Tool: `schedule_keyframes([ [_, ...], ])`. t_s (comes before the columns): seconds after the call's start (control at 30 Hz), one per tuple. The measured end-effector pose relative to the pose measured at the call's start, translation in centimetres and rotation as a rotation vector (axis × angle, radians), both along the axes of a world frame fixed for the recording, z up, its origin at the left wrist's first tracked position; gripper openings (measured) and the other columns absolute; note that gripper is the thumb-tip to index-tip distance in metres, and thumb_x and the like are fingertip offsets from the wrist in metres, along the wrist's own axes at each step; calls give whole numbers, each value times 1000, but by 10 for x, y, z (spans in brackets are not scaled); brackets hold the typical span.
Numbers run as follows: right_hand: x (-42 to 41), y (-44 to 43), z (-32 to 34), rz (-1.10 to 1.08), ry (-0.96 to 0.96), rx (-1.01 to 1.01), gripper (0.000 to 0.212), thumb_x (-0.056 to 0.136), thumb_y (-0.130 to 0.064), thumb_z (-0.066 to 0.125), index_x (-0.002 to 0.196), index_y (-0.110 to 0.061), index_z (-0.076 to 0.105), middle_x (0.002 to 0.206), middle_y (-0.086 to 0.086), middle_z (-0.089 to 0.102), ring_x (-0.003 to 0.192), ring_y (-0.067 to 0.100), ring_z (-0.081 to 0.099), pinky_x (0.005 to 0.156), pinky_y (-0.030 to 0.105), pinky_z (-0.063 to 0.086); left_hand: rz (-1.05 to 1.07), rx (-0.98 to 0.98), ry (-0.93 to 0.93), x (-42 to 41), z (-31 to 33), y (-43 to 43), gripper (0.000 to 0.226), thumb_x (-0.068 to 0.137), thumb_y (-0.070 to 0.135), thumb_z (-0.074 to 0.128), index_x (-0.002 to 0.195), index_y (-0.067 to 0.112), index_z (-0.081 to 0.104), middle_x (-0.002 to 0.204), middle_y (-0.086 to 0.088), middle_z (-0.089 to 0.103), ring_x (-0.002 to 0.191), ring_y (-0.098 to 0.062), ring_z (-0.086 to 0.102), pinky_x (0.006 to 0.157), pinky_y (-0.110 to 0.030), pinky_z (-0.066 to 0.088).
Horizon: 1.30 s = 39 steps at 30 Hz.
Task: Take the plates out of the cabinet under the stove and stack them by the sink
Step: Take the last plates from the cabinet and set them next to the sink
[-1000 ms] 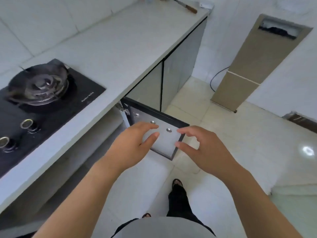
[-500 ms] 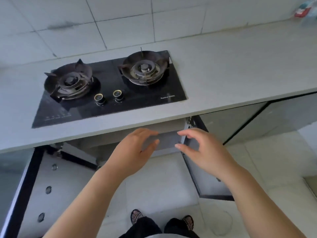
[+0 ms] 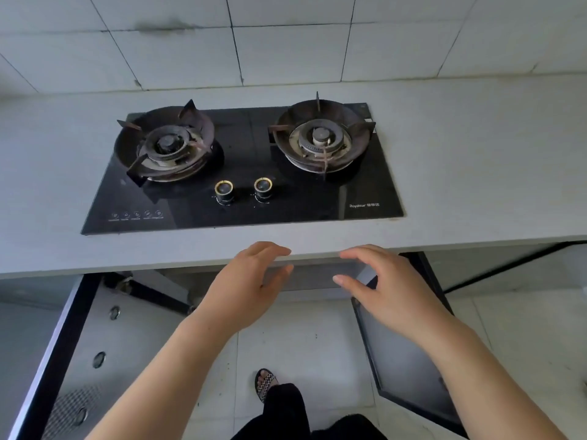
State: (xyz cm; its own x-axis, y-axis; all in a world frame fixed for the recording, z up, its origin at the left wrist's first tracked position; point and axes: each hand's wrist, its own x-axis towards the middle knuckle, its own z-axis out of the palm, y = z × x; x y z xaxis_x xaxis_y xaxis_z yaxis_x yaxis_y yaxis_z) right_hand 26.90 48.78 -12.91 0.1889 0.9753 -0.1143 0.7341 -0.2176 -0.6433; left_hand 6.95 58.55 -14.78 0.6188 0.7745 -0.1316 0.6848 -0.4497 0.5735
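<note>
Two hands are recorded in the lower middle of the frame, both bare and holding nothing. The left hand (image 3: 251, 284) and the right hand (image 3: 387, 287) are held apart with palms turned toward each other and fingers loosely spread. In this view both sets of fingertips lie at the front edge of the grey tabletop (image 3: 476, 173); whether they touch it cannot be told. One black glass stove (image 3: 241, 201) is set into the tabletop at frame centre. On it are counted two burners, one left (image 3: 166, 144) and one right (image 3: 320, 138), each ringed by a dark pan support, two gold-rimmed knobs (image 3: 224, 189) (image 3: 263, 186) side by side between them, and five small icons in a row at its lower left corner. Below the stove, one cabinet (image 3: 314, 279) stands open. Two doors are swung out: the left door (image 3: 79, 344) at the lower left of the frame, with three round fittings and one mesh patch on its inner face, and the right door (image 3: 403, 360) at the lower right. The cabinet interior is hidden under the tabletop edge, so the plates cannot be made out. One sandalled foot (image 3: 265, 384) is noted on the tiled floor (image 3: 305, 338) at bottom centre.
</note>
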Motion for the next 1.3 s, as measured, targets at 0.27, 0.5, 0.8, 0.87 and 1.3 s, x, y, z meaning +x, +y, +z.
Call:
schedule_keyframes([
  [0.27, -37, 41, -44, 122, -3, -53, 37, 85, -43, 60, 119, -28, 57, 122, -17, 57, 114, 3, 50, 92, 21, 39, 93, -17, 0, -29, -29, 15, 36, 93, 39, 44, 125, 26, 53, 125, 12, 53, 97, -10, 57, 81, -30, 49],
  [0.5, -50, 65, -71, 330, -1, -82, 37, 87, -46, 56, 122, -34, 53, 122, -24, 50, 114, -4, 44, 90, 17, 35, 268, 8, -21, -52, -65, 1, 39, 94, 42, 43, 128, 26, 52, 130, 13, 52, 117, -7, 50, 94, -27, 45],
  [0.8, -83, 82, -192, 419, 53, 17, 34, 86, -42, 60, 118, -32, 57, 118, -26, 51, 110, -9, 43, 85, 4, 27, 404, 129, -111, -74, -172, -2, 40, 91, 47, 40, 126, 33, 51, 125, 20, 50, 104, -1, 52, 82, -22, 47],
  [0.87, -84, 90, -227, 414, 43, 37, 33, 85, -42, 61, 117, -32, 58, 116, -25, 53, 108, -9, 44, 84, 3, 28, 407, 148, -120, -76, -209, 7, 39, 91, 46, 41, 125, 32, 52, 126, 18, 51, 109, -2, 52, 87, -24, 47],
  [1.3, -44, 172, -452, 272, -154, 264, 34, 84, -39, 63, 116, -27, 60, 110, -17, 55, 108, 5, 51, 81, 16, 30, 338, 283, -142, -36, -442, 106, 35, 92, 39, 48, 124, 26, 54, 125, 3, 56, 89, -15, 59, 86, -33, 48],
])
